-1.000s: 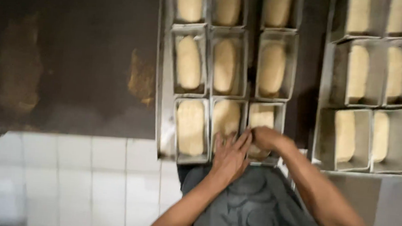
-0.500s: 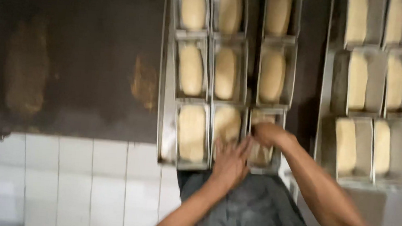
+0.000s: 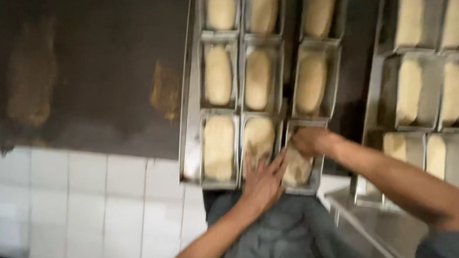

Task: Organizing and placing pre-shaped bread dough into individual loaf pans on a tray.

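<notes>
Dough loaf [image 3: 297,167] in the rightmost near tin [image 3: 303,156], low at centre frame, sits under my right hand [image 3: 307,140], fingers curled on its top edge, while my left hand [image 3: 263,181] lies flat with fingers spread across the neighbouring tin [image 3: 259,147] on the tray [image 3: 190,142].
</notes>
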